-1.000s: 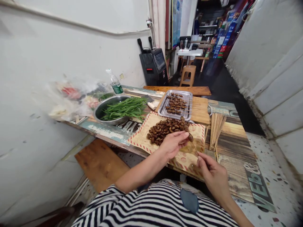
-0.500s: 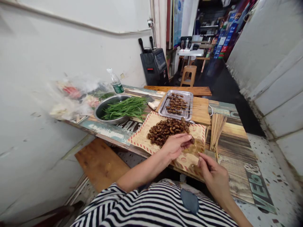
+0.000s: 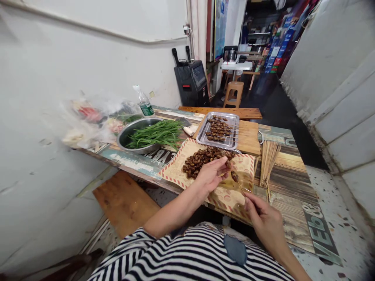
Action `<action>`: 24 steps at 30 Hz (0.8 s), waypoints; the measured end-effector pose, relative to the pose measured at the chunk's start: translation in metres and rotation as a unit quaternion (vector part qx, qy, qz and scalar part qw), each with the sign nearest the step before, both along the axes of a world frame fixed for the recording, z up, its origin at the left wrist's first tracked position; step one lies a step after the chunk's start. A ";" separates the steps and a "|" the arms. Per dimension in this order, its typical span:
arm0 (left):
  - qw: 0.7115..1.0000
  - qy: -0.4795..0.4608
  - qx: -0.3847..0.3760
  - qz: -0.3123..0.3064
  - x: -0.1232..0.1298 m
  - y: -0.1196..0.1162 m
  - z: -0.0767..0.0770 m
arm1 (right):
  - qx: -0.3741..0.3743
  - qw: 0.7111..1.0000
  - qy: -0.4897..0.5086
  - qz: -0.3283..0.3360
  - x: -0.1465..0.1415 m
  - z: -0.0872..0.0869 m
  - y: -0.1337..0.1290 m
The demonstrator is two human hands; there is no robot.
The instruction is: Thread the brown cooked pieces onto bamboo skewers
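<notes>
My right hand [image 3: 265, 218] pinches a thin bamboo skewer [image 3: 241, 189], which slants up and to the left over the paper. Threaded near its tip is one brown silkworm pupa [image 3: 234, 176]. Between the fingertips of my left hand [image 3: 213, 175] is another pupa [image 3: 228, 164], close to that tip. Behind my left hand lies a heap of glossy brown pupae [image 3: 202, 159] on a stripe-edged paper-patterned tray [image 3: 172, 171]. Farther back, a metal tray [image 3: 202, 136] holds several loaded skewers [image 3: 218, 130], their bare ends pointing right.
A bundle of bare skewers [image 3: 268, 160] lies right of the paper. Under the metal tray is a wooden board [image 3: 249, 140]. To the left stand a steel bowl [image 3: 123, 140] of green stalks [image 3: 158, 133], a plastic bottle [image 3: 144, 104] and plastic bags [image 3: 90, 121] against the wall.
My left hand has moved slightly left and away from the skewer, now with a pupa in its fingertips. The pupa on the skewer is uncovered. My right hand has hardly moved.
</notes>
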State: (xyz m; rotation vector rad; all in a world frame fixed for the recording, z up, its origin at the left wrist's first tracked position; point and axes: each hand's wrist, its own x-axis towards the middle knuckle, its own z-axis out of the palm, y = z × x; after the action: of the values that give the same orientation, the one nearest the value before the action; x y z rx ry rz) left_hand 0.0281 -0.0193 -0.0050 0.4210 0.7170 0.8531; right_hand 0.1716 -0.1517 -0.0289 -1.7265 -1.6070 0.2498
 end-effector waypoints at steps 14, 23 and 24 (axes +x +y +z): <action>1.000 -0.014 -0.010 0.002 0.003 0.001 -0.007 | 0.002 1.000 0.006 -0.002 0.002 0.000 -0.003; 1.000 -0.002 -0.001 0.006 0.008 -0.002 -0.008 | -0.001 1.000 0.004 0.003 0.004 -0.001 -0.003; 1.000 -0.002 -0.005 0.006 0.009 -0.003 -0.009 | -0.001 1.000 0.003 0.001 0.004 -0.001 -0.003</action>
State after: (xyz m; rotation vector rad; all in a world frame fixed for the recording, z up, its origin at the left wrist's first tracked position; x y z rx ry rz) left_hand 0.0370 -0.0218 -0.0137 0.4069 0.7206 0.8614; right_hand 0.1752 -0.1544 -0.0304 -1.7233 -1.6054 0.2566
